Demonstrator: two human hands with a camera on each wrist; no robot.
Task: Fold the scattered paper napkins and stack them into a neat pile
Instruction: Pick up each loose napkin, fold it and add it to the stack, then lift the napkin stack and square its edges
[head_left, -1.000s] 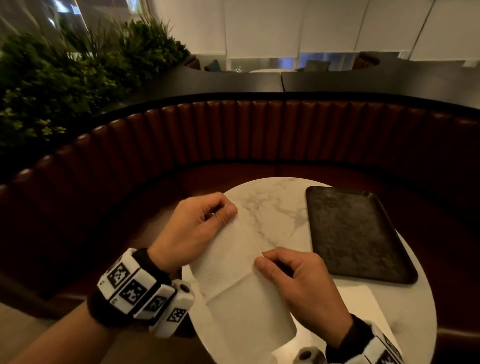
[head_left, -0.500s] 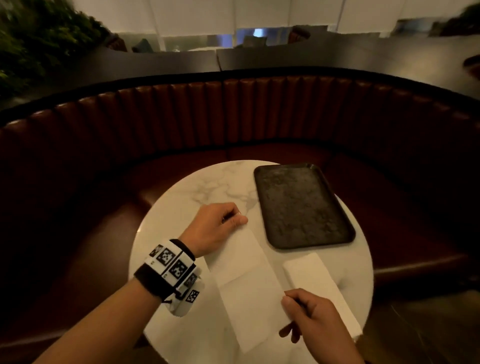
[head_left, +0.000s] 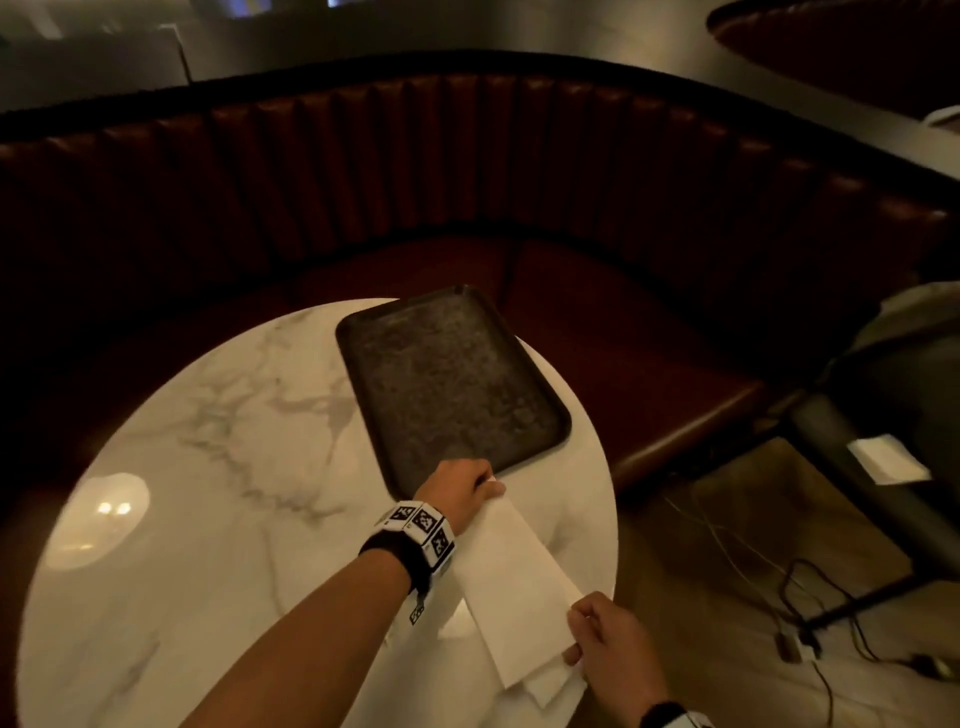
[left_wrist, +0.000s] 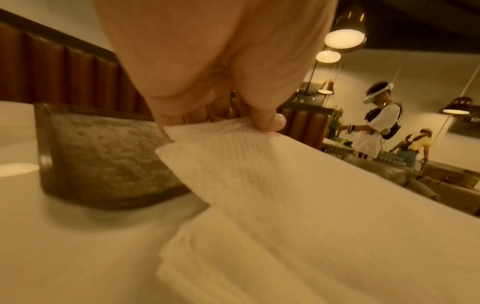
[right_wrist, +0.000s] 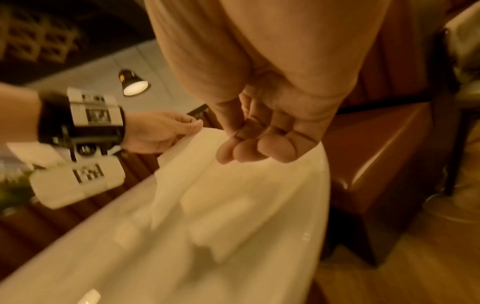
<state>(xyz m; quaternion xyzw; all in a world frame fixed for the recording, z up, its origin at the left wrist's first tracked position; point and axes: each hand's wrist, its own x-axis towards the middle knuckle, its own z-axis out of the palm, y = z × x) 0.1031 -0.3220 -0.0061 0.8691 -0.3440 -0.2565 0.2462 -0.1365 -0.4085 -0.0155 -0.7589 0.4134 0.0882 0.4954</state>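
A long folded white napkin (head_left: 514, 571) hangs stretched between my two hands over the right side of the round marble table (head_left: 218, 467). My left hand (head_left: 491, 486) pinches its far end beside the tray; the left wrist view shows thumb and fingers (left_wrist: 267, 121) closed on that corner of the napkin (left_wrist: 285, 195). My right hand (head_left: 571, 634) holds the near end with curled fingers (right_wrist: 259, 148). Under the held napkin lies another folded napkin (head_left: 550, 686), partly covered, also seen as a folded napkin (left_wrist: 207, 257) on the tabletop.
A dark rectangular tray (head_left: 452, 384) lies on the table's far right. A curved brown leather booth (head_left: 467, 171) wraps round behind. At right are a dark chair (head_left: 883, 441) with a white paper (head_left: 883, 457) and cables (head_left: 800, 597) on the wooden floor.
Both hands carried the napkin to the right, over the folded napkin near the table's edge. My right hand slid from the napkin's middle to its near end. The view tilted down.
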